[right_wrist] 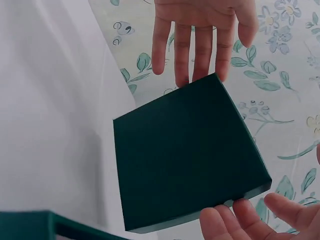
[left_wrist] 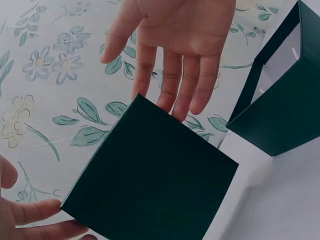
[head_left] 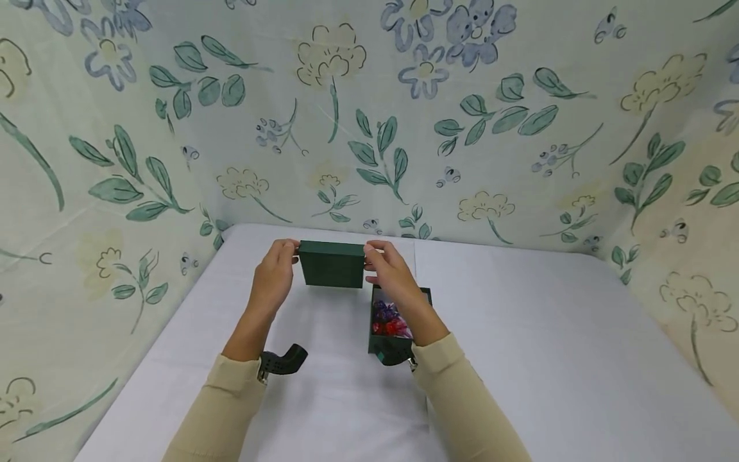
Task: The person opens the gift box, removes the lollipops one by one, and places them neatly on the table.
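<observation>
Both hands hold up a dark green, flat square box lid [head_left: 332, 265] between them, over the far part of the table; its inner side is hidden. My left hand [head_left: 276, 268] presses its left edge with fingertips. At the opposite edge is my right hand [head_left: 390, 268]. In the left wrist view the right hand's fingers [left_wrist: 171, 75] are straight against the lid, thumb apart. The left hand's fingers [right_wrist: 202, 52] look just as straight in the right wrist view. Below the right hand stands an open dark green box [head_left: 372, 321] with red and purple flowers [head_left: 392, 321] inside, partly covered by the forearm.
A white cloth [head_left: 548, 333] covers the table. Floral-patterned fabric [head_left: 369, 96] rises behind and on both sides. Each wrist carries a black camera mount [head_left: 283, 360]; the right one overlaps the open box's near side in the head view.
</observation>
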`<state>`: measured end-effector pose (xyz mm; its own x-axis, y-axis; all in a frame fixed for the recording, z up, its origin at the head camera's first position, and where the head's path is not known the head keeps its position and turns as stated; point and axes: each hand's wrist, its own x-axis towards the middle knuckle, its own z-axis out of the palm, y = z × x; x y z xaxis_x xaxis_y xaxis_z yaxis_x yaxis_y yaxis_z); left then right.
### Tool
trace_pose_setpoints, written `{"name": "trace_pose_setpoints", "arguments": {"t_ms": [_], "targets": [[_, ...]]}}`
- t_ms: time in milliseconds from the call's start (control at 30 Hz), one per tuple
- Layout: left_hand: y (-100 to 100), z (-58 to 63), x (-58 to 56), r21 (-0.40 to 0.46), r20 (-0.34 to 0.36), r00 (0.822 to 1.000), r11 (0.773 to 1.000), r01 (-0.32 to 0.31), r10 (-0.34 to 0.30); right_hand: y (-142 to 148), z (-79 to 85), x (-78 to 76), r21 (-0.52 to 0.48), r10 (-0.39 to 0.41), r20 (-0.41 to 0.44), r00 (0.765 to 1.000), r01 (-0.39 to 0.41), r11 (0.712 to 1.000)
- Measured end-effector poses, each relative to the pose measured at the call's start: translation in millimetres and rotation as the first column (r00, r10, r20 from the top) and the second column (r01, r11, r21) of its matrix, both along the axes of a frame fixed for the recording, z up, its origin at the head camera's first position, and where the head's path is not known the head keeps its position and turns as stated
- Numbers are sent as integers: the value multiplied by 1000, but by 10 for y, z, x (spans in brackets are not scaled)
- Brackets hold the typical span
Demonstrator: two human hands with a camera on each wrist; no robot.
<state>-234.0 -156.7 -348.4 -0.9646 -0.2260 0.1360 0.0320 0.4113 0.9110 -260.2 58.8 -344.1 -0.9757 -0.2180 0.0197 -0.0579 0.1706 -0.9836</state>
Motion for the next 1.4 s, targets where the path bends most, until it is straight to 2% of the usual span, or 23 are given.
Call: {"name": "trace_pose_setpoints", "arguments": {"t_ms": [233, 467, 733, 933, 1200, 1400], "targets": [[-74, -135, -111, 60, -17, 997, 995, -77, 78, -103, -114, -67, -25, 14, 50, 999, -13, 1000], [-136, -212, -150, 18, 26, 989, 989, -148, 147, -234, -105, 0, -16, 31, 81, 996, -30, 999], [-206, -277, -163, -35, 43, 983, 984, -177, 179, -319, -183, 25, -52, -6, 135, 991, 13, 999], [-301, -304, -163, -19, 83, 974, 978, -208, 209, -415, -208, 46, -41, 6, 208, 978, 2, 999], [-359, -373, -195, -86, 120, 971, 976, -199, 208, -502, -208, -20, -2, 17, 323, 946, -17, 1000], [-403, -427, -186, -201, 210, 965, 973, -115, 158, -575, -270, -18, -87, 40, 376, 926, -8, 996]]}}
